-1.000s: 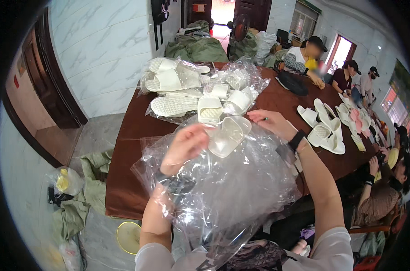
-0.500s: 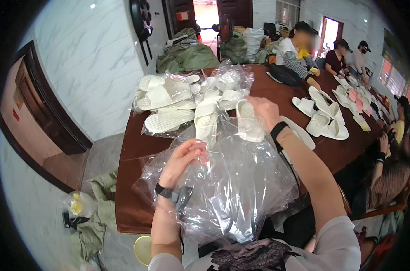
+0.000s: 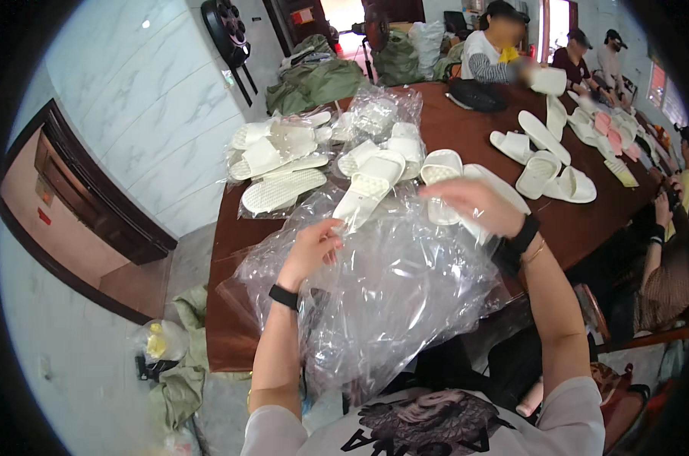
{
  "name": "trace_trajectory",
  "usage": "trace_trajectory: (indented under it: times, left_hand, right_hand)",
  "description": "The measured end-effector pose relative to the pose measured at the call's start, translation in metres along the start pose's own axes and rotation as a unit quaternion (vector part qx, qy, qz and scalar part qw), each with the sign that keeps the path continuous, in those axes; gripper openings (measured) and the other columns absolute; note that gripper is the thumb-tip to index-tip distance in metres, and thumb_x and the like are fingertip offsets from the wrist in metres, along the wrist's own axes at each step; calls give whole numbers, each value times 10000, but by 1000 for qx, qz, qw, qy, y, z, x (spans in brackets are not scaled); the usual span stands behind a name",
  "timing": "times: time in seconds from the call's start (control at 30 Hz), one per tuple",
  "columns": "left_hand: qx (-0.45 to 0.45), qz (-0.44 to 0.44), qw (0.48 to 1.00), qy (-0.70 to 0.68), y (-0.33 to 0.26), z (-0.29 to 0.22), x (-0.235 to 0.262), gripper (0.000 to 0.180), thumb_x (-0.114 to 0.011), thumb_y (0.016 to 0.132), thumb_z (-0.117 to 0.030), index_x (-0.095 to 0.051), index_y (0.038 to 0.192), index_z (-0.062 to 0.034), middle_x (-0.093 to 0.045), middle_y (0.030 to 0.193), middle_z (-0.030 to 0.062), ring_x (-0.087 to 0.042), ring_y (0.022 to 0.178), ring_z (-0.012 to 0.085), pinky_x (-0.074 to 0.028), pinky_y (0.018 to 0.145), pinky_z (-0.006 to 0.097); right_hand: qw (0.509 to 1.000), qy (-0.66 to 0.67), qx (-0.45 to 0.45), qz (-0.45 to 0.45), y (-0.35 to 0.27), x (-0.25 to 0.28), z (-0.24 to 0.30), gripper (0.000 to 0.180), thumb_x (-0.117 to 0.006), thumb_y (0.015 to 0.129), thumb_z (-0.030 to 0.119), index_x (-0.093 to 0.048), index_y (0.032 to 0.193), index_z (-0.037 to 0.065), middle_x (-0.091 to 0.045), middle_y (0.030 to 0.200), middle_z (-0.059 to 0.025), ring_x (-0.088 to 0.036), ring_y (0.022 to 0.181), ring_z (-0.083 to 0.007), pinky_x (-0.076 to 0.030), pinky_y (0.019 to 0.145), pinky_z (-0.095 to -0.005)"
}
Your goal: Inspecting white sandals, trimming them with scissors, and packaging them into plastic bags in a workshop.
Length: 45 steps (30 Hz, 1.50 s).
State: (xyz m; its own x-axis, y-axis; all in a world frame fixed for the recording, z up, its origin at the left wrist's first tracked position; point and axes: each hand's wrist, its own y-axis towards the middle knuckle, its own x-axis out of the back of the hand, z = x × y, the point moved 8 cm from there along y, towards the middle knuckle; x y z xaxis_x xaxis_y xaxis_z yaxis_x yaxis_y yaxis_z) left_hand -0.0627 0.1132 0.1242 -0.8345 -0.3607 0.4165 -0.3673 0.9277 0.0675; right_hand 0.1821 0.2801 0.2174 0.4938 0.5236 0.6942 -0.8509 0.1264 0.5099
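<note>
My left hand (image 3: 312,249) is loosely curled, fingers apart, its tips beside the near end of a white slide slipper (image 3: 376,181). That slipper rests toe-up over the far edge of a clear plastic bag (image 3: 398,304), which spreads across the table edge toward my lap. Stretched out flat and slightly blurred, my right hand (image 3: 485,207) hovers over a second white slipper (image 3: 440,164), partly covering it. Another white slipper (image 3: 500,186) lies beyond the right hand, partly hidden by it. Neither hand visibly grips anything.
Bagged white slippers (image 3: 276,156) are heaped at the far left of the brown table (image 3: 230,304). Loose white slippers (image 3: 540,175) lie to the right, with pink ones (image 3: 609,135) beyond. Co-workers sit along the table; one (image 3: 493,57) handles a white slipper.
My right hand has let go of its slipper and shifted right and nearer. The slipper by my left hand has turned, its far end tipping right. The co-worker across now raises a white slipper.
</note>
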Motion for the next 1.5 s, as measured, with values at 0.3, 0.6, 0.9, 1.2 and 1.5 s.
trace_trajectory:
  times: [0.3, 0.6, 0.9, 1.2, 1.5]
  left_hand:
    - [2, -40, 991, 130, -4, 4, 14, 393, -607, 858, -9, -628, 1245, -73, -644, 736, 29, -599, 563, 87, -463, 494, 239]
    - [-59, -46, 987, 142, -53, -100, 40, 371, -640, 901, -60, -599, 1269, -36, -692, 1004, 75, -632, 842, 111, -505, 744, 251]
    - [-69, 57, 991, -100, 40, -174, -56, 306, -551, 985, -250, -624, 1154, -5, -675, 1023, 82, -646, 946, 151, -510, 830, 290]
    - [-103, -130, 982, -90, 84, -8, -99, 201, -518, 988, -130, -669, 1048, -13, -685, 932, 48, -646, 840, 111, -513, 685, 256]
    - [-34, -113, 973, -200, 87, 20, -113, 209, -517, 1005, -131, -635, 1134, -16, -673, 1016, 48, -647, 879, 129, -522, 741, 264]
  right_hand:
    - [990, 95, 60, 91, -13, -35, 48, 453, -518, 973, 295, -497, 1390, 120, -515, 1364, -140, -513, 1226, -260, -438, 1000, -385]
    - [944, -200, -71, 253, -57, -161, 9, 518, -586, 898, 414, -484, 1399, 337, -431, 1389, -99, -427, 1273, -320, -414, 937, -585]
    - [971, -186, -31, 144, -28, -150, 23, 412, -642, 847, 278, -598, 1244, 174, -629, 1040, -100, -596, 1056, -290, -491, 852, -457]
    - [902, -407, -145, -12, -82, -9, -42, 504, -704, 794, 385, -592, 1207, 118, -492, 1349, -146, -393, 1322, -383, -318, 1031, -656]
    - [715, -631, -301, -26, -119, 113, -229, 345, -630, 839, 288, -639, 1152, 142, -398, 1479, -164, -344, 1379, -383, -336, 994, -694]
